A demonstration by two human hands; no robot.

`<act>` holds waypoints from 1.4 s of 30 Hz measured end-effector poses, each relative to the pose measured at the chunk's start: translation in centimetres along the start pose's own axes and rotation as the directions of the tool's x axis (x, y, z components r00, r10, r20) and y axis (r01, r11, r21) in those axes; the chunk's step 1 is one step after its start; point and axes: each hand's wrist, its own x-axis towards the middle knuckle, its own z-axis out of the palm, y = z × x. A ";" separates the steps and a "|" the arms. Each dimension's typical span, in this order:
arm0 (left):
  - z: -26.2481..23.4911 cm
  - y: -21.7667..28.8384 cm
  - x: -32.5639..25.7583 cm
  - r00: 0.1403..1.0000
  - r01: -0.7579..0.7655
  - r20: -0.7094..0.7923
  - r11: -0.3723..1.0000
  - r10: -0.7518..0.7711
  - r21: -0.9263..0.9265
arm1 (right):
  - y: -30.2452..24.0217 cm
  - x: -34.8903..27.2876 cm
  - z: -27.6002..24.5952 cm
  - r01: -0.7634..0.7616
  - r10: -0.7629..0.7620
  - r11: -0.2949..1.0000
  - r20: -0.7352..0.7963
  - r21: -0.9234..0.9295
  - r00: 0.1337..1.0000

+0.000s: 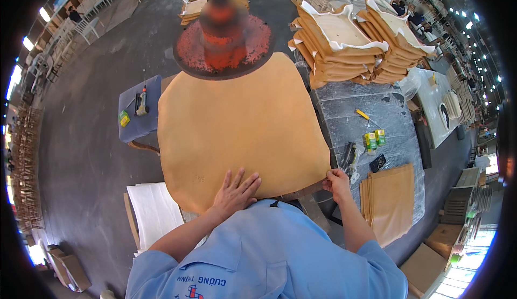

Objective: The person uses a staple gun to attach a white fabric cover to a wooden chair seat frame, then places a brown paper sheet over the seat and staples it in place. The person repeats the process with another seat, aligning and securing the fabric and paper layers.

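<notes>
A large tan leather-like sheet with rounded corners lies spread out in front of me, its near edge close to my body. My left hand rests flat on it near that edge, fingers spread. At the sheet's near right corner, my right hand pinches the edge between thumb and fingers. Over the far part of the sheet hangs a worn red round metal plate, hiding some of the sheet's far edge.
On the right, a plastic-covered table holds a folded tan stack, a yellow-handled tool, green-yellow boxes and a staple gun. Tan padded seats are piled behind. Another staple gun lies on a blue-covered stand, left.
</notes>
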 end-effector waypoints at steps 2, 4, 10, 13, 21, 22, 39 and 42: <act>0.2 0.0 0.1 1.000 -0.008 -0.002 1.000 0.008 0.012 | -0.2 0.0 -0.2 0.003 -0.003 1.000 0.006 -0.009 1.000; 0.4 0.1 0.1 1.000 -0.013 -0.018 1.000 0.013 0.026 | -0.3 -0.1 -0.2 0.001 -0.001 1.000 0.007 -0.014 1.000; 1.0 0.0 -0.2 1.000 0.008 0.008 1.000 -0.008 -0.020 | -1.6 -0.9 0.9 0.009 -0.012 0.997 -0.032 -0.080 0.999; 0.8 0.1 -0.3 1.000 0.005 -0.011 0.998 -0.005 -0.056 | -2.2 -1.6 0.8 0.321 -0.442 0.785 -0.115 -0.530 0.890; -1.0 0.0 0.0 1.000 -0.004 0.026 0.970 0.011 -0.243 | -2.9 -5.7 10.8 0.850 -0.529 0.147 0.686 -0.506 0.500; -0.7 0.0 0.0 1.000 -0.010 0.022 0.973 0.016 -0.231 | -2.7 -6.7 12.6 0.877 -0.487 0.086 0.749 -0.472 0.450; -3.9 9.1 -6.8 0.394 0.346 -0.504 0.632 -0.769 -0.693 | -2.1 -2.9 18.7 0.962 -0.058 -0.189 0.980 -0.196 0.188; -1.5 11.9 -11.8 -0.099 0.473 -0.274 0.197 -0.957 -0.859 | -1.9 -2.0 19.0 0.968 -0.028 -0.198 0.988 -0.157 0.154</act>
